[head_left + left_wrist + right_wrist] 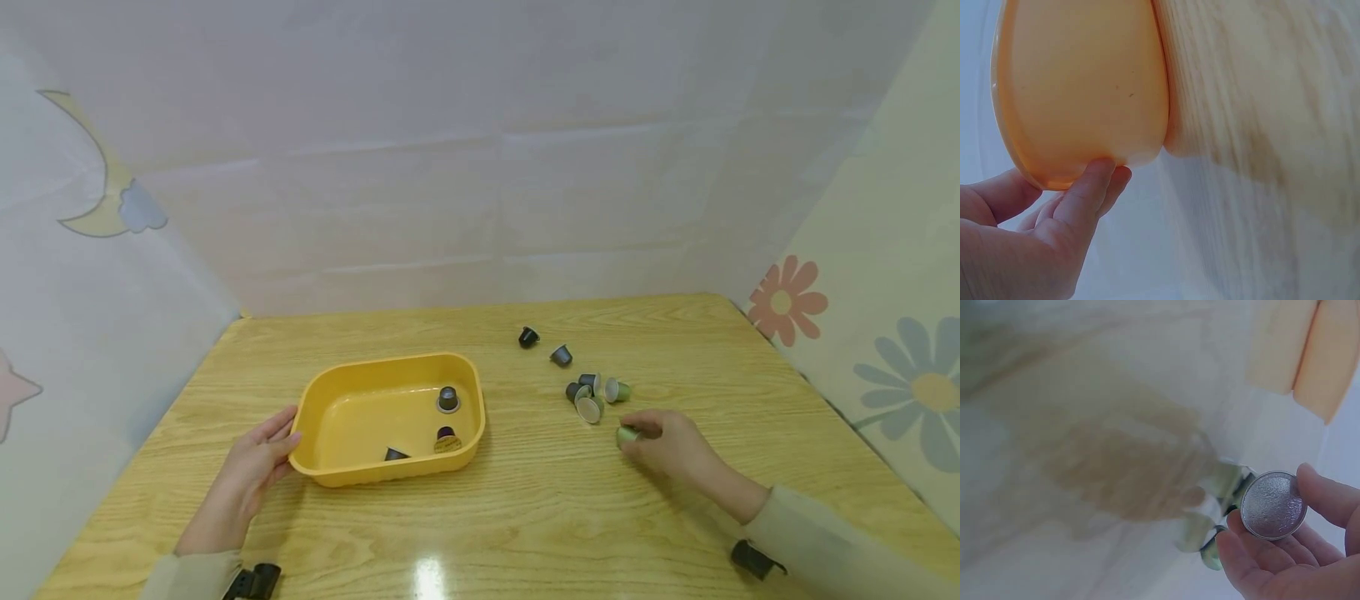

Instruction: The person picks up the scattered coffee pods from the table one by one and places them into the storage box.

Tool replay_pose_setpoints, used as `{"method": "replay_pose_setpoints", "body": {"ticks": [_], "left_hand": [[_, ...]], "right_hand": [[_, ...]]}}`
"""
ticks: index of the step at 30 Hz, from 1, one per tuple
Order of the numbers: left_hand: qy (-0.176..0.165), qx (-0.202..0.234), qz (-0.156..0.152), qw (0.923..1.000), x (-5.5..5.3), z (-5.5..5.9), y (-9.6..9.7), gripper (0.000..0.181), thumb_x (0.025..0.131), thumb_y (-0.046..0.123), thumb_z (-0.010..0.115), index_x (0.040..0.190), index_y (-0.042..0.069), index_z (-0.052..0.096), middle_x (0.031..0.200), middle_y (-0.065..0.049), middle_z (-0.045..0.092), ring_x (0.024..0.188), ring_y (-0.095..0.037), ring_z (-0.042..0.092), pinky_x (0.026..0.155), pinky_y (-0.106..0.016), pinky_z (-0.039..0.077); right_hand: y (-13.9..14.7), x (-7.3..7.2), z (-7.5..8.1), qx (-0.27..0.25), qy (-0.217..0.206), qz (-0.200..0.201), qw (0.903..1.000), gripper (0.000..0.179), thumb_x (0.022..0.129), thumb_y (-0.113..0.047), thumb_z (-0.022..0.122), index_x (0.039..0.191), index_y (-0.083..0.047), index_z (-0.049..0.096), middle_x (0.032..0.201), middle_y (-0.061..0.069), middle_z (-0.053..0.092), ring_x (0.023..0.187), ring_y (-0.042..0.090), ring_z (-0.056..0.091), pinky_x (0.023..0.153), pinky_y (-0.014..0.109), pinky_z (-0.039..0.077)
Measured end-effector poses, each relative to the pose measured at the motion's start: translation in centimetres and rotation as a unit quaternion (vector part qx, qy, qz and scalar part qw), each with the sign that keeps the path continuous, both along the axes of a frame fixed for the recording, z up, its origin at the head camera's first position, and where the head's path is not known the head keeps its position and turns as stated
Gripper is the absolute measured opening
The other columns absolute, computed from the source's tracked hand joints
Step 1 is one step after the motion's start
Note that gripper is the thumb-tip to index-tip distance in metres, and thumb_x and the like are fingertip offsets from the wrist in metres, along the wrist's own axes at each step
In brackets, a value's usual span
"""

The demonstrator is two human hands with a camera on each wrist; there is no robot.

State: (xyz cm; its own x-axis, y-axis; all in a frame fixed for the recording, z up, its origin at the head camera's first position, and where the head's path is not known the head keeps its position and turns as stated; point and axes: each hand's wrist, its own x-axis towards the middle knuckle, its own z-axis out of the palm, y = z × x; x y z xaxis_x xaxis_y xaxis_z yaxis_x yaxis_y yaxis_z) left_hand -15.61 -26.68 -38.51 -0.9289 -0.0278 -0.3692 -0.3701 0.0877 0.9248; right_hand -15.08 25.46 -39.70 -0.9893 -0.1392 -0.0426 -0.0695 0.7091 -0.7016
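My left hand (253, 467) holds the left end of a yellow plastic tray (390, 477), thumb at the rim and fingers against the outer wall, as the left wrist view also shows. Inside the tray lie a dark coffee capsule (447, 397), a purple one with a gold lid (447, 442) and a grey one (396, 454) partly hidden by the near wall. On the right, my right hand (675, 448) pinches a green coffee capsule (627, 435) between thumb and fingers. Its round silvery lid (1274, 505) faces the right wrist camera.
Just beyond the right hand, several capsules cluster on the wooden table (525, 525), among them a green one (617, 390) and a pale-lidded one (590, 409). A grey capsule (562, 357) and a black capsule (528, 337) lie farther back. Cloth walls enclose the table.
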Motion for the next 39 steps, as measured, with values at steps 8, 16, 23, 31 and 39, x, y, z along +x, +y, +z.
{"method": "replay_pose_setpoints", "body": {"ticks": [8,16,23,31,39], "left_hand": [[0.000,0.007,-0.001,1.0000,0.2,-0.3,-0.2,0.063,0.108,0.008,0.043,0.161,0.005,0.009,0.165,-0.017,0.010,0.094,0.017,0.056,0.082,-0.017,0.054],[-0.001,0.011,-0.001,0.9999,0.2,-0.4,-0.3,0.063,0.108,0.008,0.043,0.161,0.006,0.009,0.165,-0.017,0.010,0.093,0.016,0.056,0.082,-0.017,0.054],[-0.004,-0.002,0.001,1.0000,0.2,-0.3,-0.1,0.063,0.108,0.010,0.043,0.161,0.007,0.010,0.165,-0.017,0.011,0.111,0.009,0.056,0.083,-0.017,0.053],[0.000,-0.006,0.000,1.0000,0.0,0.0,0.0,0.062,0.108,0.011,0.043,0.162,0.008,0.011,0.165,-0.016,0.012,0.123,0.002,0.052,0.083,-0.016,0.052],[0.007,-0.007,-0.013,0.9999,0.1,-0.1,-0.1,0.063,0.108,0.009,0.042,0.162,0.006,0.008,0.166,-0.018,0.011,0.117,0.005,0.056,0.086,-0.018,0.053]], "right_hand": [[-1.0,-0.1,1.1,-0.033,-0.005,-0.002,0.9995,0.044,0.088,-0.011,0.078,0.124,0.010,0.065,0.122,0.028,0.066,0.111,0.040,0.065,0.088,0.047,0.056],[-2.5,-0.4,2.2,-0.073,-0.027,-0.006,0.9969,0.045,0.092,-0.012,0.074,0.130,0.008,0.062,0.132,0.029,0.061,0.117,0.041,0.062,0.089,0.042,0.057],[-3.6,-0.4,2.7,-0.108,-0.024,0.001,0.9939,0.045,0.093,-0.014,0.073,0.131,0.008,0.061,0.133,0.028,0.061,0.114,0.038,0.063,0.088,0.038,0.057],[-4.9,-0.5,3.7,-0.127,-0.045,-0.003,0.9908,0.048,0.096,-0.022,0.070,0.137,0.002,0.060,0.144,0.026,0.053,0.126,0.041,0.056,0.095,0.044,0.054],[-6.7,-1.1,4.4,-0.183,-0.045,0.003,0.9821,0.049,0.096,-0.015,0.070,0.138,0.007,0.056,0.133,0.025,0.061,0.114,0.030,0.064,0.089,0.038,0.057]]}}
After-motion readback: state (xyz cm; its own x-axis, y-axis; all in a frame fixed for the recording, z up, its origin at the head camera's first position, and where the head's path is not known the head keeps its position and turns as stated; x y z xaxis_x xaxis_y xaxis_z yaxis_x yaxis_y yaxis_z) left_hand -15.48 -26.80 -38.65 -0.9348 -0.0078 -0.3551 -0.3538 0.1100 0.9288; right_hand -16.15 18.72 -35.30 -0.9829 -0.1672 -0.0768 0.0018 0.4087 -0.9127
